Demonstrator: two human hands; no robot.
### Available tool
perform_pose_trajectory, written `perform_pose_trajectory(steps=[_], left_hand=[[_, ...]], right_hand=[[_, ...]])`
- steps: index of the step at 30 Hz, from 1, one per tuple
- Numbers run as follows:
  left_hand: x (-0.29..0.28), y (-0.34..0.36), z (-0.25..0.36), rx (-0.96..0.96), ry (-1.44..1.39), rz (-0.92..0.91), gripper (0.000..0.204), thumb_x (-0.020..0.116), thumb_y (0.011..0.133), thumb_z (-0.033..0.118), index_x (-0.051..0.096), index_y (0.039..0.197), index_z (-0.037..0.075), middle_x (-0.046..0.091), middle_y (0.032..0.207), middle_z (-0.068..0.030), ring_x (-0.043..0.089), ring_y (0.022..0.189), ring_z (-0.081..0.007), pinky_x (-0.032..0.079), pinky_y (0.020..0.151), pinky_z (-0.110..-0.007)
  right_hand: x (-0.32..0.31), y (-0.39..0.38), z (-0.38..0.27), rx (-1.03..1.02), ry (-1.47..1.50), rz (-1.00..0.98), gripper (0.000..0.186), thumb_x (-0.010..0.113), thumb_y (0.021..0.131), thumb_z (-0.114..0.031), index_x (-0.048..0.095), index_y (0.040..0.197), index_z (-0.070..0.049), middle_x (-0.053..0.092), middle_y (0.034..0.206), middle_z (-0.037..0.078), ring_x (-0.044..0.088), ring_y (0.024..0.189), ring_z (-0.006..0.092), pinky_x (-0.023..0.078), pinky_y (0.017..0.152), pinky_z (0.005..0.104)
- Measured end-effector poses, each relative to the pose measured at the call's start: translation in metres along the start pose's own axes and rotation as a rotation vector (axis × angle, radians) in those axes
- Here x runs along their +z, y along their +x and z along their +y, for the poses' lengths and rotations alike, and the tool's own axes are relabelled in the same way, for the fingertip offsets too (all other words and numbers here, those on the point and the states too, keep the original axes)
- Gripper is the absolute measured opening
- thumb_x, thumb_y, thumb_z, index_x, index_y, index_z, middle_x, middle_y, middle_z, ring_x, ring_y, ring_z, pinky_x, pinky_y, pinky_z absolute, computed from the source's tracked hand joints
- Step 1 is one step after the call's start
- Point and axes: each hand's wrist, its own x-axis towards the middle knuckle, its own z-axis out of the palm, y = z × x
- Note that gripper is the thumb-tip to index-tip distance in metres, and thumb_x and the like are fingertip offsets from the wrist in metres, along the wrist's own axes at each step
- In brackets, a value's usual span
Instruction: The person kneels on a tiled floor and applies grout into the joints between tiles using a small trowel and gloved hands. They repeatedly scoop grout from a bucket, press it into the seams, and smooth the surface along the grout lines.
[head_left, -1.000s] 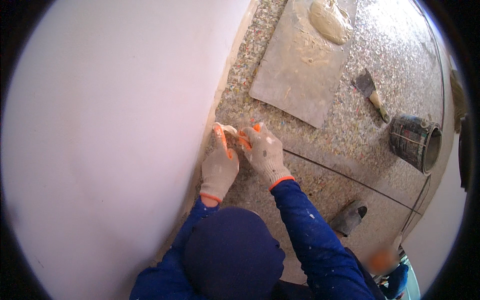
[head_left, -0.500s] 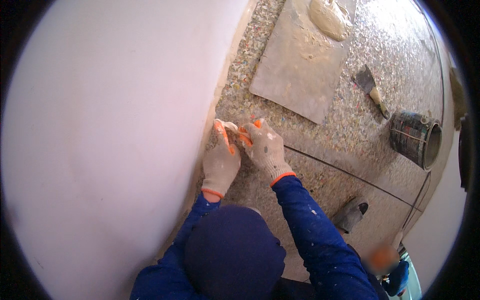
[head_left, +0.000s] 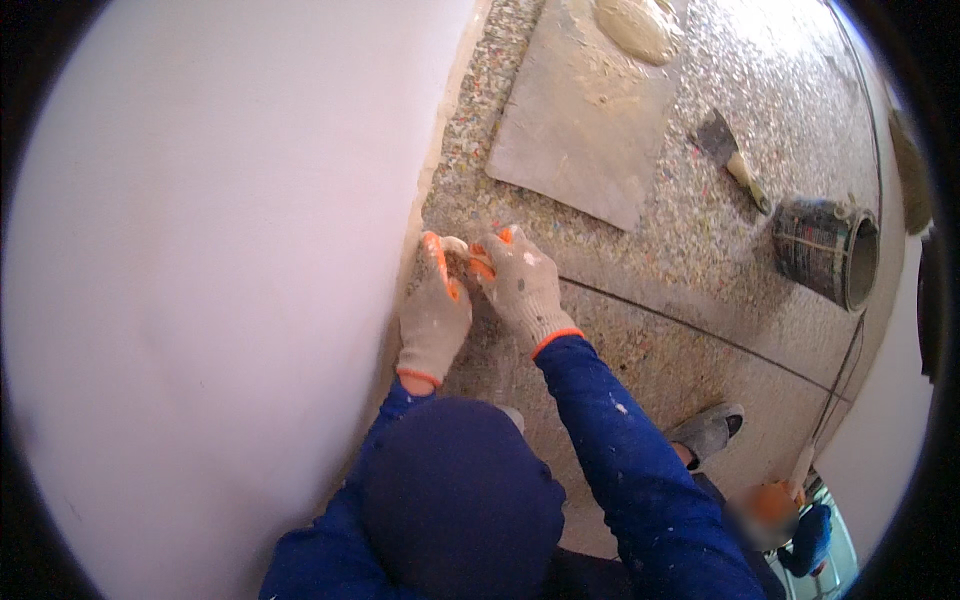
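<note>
My left hand (head_left: 436, 320), in a beige glove with orange palm, rests low against the base of the white wall (head_left: 220, 230), beside its cream edge band (head_left: 431, 170). Its fingers are closed on a small pale, soft-looking strip (head_left: 455, 243). My right hand (head_left: 520, 285), gloved the same way, grips that strip's other side with bent fingers. What exactly the strip is I cannot tell.
A metal board (head_left: 570, 140) with a mound of beige paste (head_left: 635, 30) lies on the speckled floor (head_left: 700, 260). Right of it are a scraper (head_left: 740, 170) and a cylindrical bucket (head_left: 815, 245). A slippered foot (head_left: 705, 430) and a blurred orange thing (head_left: 770, 505) show lower right.
The view has shifted a little, so the floor objects sit higher and further left. My hands stay together at the wall's base, slightly higher in the picture. The slippered foot has shifted slightly.
</note>
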Motion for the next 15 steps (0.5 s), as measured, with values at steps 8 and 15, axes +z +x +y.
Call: perform_pose_trajectory(steps=[8, 15], left_hand=[[-0.018, -0.009, 0.001, 0.04, 0.098, -0.179, 0.069, 0.051, 0.099, 0.024, 0.023, 0.162, 0.014, 0.072, 0.101, -0.0218, 0.07, 0.085, -0.0454, 0.055, 0.077, -0.056], [-0.109, -0.016, 0.036, 0.275, -0.555, -0.26, 0.042, 0.052, 0.104, 0.027, 0.055, 0.141, 0.007, 0.071, 0.094, -0.0061, 0.062, 0.072, -0.0179, 0.053, 0.07, -0.034]], right_hand=[[0.0, -0.008, 0.003, 0.006, -0.062, 0.001, 0.023, 0.07, 0.09, -0.024, 0.065, 0.111, -0.015, 0.063, 0.108, 0.013, 0.068, 0.099, 0.0343, 0.056, 0.081, 0.0463], [-0.009, -0.022, 0.022, -0.075, 0.0, 0.002, 0.025, 0.068, 0.094, -0.029, 0.065, 0.115, -0.015, 0.063, 0.109, 0.014, 0.068, 0.1, 0.0352, 0.056, 0.08, 0.0473]])
